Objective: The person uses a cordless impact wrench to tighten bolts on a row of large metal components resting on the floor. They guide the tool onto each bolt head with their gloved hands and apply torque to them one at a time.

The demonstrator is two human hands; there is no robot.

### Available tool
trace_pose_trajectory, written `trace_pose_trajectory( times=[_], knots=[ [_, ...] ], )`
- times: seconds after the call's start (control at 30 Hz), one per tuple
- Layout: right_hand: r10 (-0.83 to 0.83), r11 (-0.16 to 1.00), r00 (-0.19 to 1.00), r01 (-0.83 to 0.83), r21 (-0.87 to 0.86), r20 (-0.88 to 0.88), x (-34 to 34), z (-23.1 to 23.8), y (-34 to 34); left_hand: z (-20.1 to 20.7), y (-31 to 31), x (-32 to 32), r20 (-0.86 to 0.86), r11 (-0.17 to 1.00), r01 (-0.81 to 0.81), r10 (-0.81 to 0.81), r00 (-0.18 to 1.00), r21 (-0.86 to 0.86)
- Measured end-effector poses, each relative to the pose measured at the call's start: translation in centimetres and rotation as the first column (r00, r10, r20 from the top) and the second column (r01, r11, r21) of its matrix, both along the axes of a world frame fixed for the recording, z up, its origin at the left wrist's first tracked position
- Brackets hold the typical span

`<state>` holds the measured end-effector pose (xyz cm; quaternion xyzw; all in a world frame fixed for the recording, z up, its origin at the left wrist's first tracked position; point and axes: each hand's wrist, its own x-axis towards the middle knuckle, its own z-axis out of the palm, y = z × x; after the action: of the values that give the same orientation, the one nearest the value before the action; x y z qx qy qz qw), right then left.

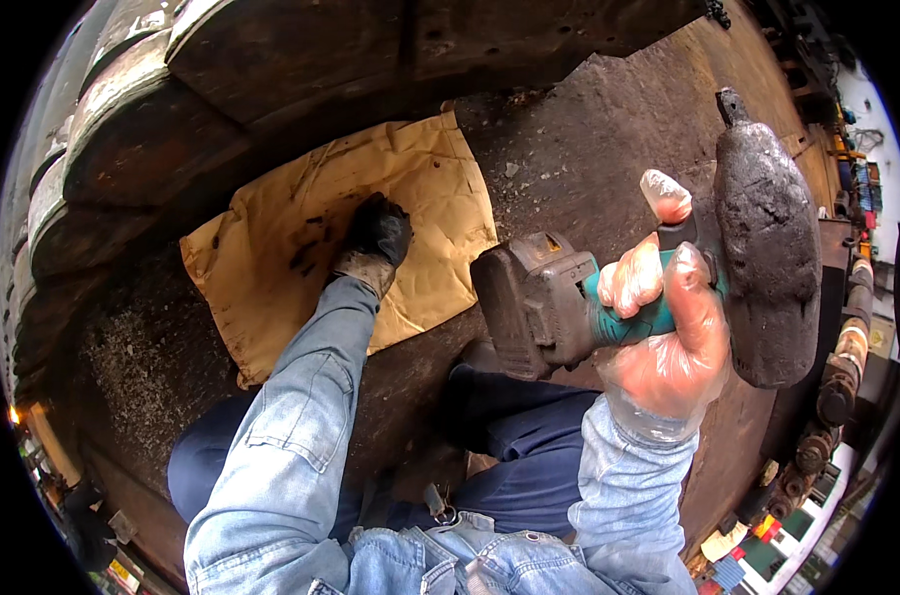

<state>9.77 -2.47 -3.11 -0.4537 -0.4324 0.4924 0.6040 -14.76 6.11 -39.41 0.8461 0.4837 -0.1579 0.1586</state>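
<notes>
My right hand (673,317), in a clear plastic glove, is wrapped round the teal grip of a cordless impact wrench (767,248). The tool's body is caked in dark grime, its square drive points to the far side, and one finger extends past the trigger area. A bulky dark battery (534,302) forms the end of its grip, on the left. My left hand (378,233), in a black glove, is down on a creased sheet of brown paper (430,188). Its fingers look curled in; what they hold, if anything, is hidden. Dark smudges or small bits lie beside it on the paper.
Large rusty curved metal plates (301,79) overhang the far side and left. Underneath is a grimy dark metal surface (589,129) with loose grit. A row of rusty round parts (841,382) runs along the right edge. My bent knees (519,426) are close below the tool.
</notes>
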Motion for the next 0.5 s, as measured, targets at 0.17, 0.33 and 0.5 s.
trace_pose_trajectory(
  times=[0.17, 0.33, 0.5],
  knots=[
    [0.044, 0.999, 0.999, -0.044, 0.016, -0.018, 0.2, -0.4, 0.2, -1.0, -0.8, 0.0, 0.133, 0.969, -0.200, 0.219, 0.967, -0.143],
    [0.017, 0.989, 0.998, -0.026, -0.142, -0.065, -0.3, 0.0, 0.4, 1.0, -2.6, -0.3, 0.320, 0.849, -0.459, 0.526, 0.788, -0.263],
    [0.053, 0.956, 0.998, -0.062, -0.287, -0.040, -1.7, 0.2, 0.4, 6.9, -2.0, -1.5, 0.047, 0.149, 0.115, 0.787, -0.616, -0.982]
  ],
)
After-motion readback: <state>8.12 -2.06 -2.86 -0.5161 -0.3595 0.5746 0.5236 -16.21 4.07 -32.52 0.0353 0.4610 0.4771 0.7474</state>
